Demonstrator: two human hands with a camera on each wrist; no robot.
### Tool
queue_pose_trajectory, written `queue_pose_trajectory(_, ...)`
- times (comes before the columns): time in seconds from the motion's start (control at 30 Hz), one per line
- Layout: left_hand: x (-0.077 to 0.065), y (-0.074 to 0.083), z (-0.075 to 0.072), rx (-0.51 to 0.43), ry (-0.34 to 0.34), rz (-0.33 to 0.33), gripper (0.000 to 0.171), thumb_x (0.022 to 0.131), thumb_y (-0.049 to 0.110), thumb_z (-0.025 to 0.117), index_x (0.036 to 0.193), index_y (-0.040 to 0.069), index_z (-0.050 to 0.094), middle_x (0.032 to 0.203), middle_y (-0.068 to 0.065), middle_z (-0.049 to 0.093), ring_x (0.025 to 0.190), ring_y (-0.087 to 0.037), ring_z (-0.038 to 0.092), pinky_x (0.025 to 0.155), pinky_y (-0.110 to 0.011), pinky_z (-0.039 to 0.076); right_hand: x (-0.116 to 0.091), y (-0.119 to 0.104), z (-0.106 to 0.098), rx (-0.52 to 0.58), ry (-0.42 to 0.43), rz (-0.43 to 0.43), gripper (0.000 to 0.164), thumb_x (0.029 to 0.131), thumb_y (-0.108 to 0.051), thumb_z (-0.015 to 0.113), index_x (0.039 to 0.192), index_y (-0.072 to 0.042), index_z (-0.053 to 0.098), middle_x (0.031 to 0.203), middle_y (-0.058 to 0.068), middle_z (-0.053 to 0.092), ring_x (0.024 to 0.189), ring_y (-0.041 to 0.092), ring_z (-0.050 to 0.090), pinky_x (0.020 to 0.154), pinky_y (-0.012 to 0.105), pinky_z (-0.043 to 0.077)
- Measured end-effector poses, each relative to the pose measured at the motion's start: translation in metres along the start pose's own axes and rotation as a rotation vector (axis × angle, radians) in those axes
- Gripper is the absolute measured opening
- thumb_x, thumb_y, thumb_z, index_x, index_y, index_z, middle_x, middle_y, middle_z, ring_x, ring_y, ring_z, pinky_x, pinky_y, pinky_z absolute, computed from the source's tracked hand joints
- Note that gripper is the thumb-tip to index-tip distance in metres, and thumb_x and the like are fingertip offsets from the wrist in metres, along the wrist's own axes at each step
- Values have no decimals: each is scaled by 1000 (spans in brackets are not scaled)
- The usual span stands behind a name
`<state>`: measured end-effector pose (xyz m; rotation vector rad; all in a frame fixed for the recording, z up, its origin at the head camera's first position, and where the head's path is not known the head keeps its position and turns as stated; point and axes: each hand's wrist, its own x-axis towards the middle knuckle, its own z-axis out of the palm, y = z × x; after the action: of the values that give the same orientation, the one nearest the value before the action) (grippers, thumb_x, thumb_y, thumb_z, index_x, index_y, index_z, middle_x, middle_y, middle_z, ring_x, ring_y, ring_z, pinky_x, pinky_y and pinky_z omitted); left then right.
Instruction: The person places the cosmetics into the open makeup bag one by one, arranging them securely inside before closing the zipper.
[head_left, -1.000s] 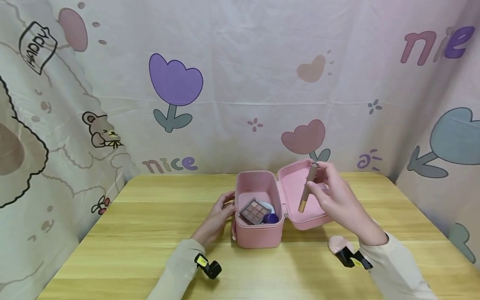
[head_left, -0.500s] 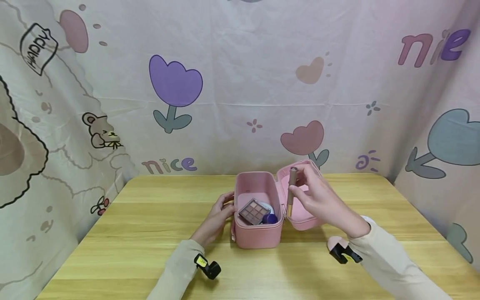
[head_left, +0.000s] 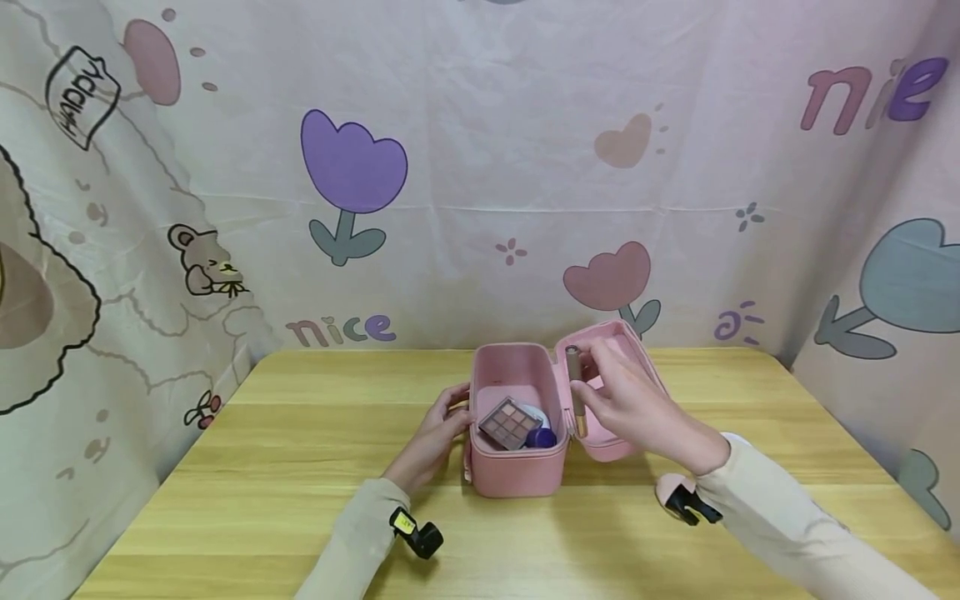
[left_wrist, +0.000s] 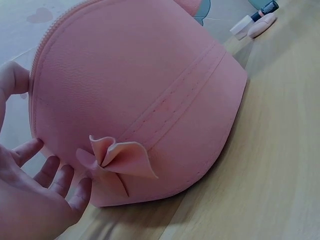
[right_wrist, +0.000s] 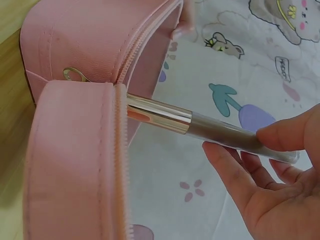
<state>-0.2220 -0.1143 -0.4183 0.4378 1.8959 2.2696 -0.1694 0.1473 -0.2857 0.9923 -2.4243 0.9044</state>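
Observation:
My right hand (head_left: 626, 404) pinches a slim lip gloss tube (right_wrist: 225, 134), taupe with a gold cap, between thumb and fingers. It stands nearly upright, gold end down, above the hinge between the pink makeup case (head_left: 517, 477) and its opened lid (head_left: 606, 450). Fingertips of my left hand (head_left: 435, 437) rest against the case's left outer wall near the zipped rim; the left wrist view shows them spread, beside a pink bow (left_wrist: 120, 160). Inside the case lie an eyeshadow palette (head_left: 510, 422), a purple-capped item (head_left: 541, 437) and a partly hidden white item (head_left: 534, 412).
A pale pink round item (head_left: 670, 490) lies on the wooden table (head_left: 300, 492) near my right wrist, partly covered by the wrist camera. In the left wrist view, a dark tube with a white end (left_wrist: 264, 11) lies beyond the case. A printed curtain (head_left: 480, 125) hangs behind.
My right hand has carried the lip gloss left and slightly down, from over the lid to beside the case's rim, turning it more upright. My left hand and the case have stayed put.

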Motion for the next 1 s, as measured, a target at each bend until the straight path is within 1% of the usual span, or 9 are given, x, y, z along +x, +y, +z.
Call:
queue_pose_trajectory(0.13,-1,0,0,1,0,1,57,90,1,48,143,-8,28,143,-31,27,126,-39,37,104,-43,34,3,-1,4,0,-17,-31,30,84,16,60,106,1,47,90,8,58,85,22,62,72,34,53)
queue_pose_trajectory(0.23,-1,0,0,-3,-2,5,58,90,1,48,143,-9,27,144,-32,26,127,-41,35,104,-45,33,7,-3,4,0,-23,-62,34,84,17,59,110,1,46,91,7,59,86,22,63,72,32,53)
queue_pose_trajectory(0.4,-1,-1,0,0,-12,2,59,90,2,48,144,-9,26,144,-32,25,129,-45,32,105,-46,32,14,-5,0,-26,-8,-105,36,82,17,61,112,2,46,87,7,61,83,21,64,70,33,53)
queue_pose_trajectory(0.53,-1,-1,0,-3,-6,-2,59,90,2,49,144,-8,26,144,-32,25,129,-45,32,104,-46,33,19,-5,-4,-36,-24,-116,35,83,14,62,111,2,46,87,6,61,82,20,64,69,32,53)
queue_pose_trajectory(0.63,-1,-1,2,-6,-1,-7,59,90,3,49,144,-8,27,144,-32,26,128,-44,33,104,-45,33,22,-3,-5,-38,-50,-100,34,83,13,62,111,2,47,86,5,60,80,18,64,68,30,53)
queue_pose_trajectory(0.77,0,-1,2,-7,1,-4,59,90,2,49,143,-8,27,144,-32,26,128,-44,33,104,-46,32,26,-4,-5,-25,-117,-52,30,84,11,60,108,1,47,82,1,57,81,18,61,69,29,52)
queue_pose_trajectory(0.83,0,-1,2,0,1,4,58,90,1,48,143,-9,27,144,-32,26,128,-44,33,105,-47,32,27,-4,-2,-10,-156,-31,28,85,11,59,107,1,46,81,0,54,82,18,59,70,29,51)
queue_pose_trajectory(0.9,0,-1,1,3,1,9,58,90,1,47,143,-9,27,143,-32,26,127,-42,34,105,-47,32,28,-5,1,11,-189,-22,26,86,10,57,106,0,45,81,0,55,82,17,59,70,28,50)
queue_pose_trajectory(1.0,-1,-2,0,8,5,16,58,89,2,48,143,-10,27,143,-32,27,126,-40,37,104,-45,33,31,-6,8,58,-234,-4,24,87,10,54,106,0,44,80,1,55,76,15,58,66,27,49)
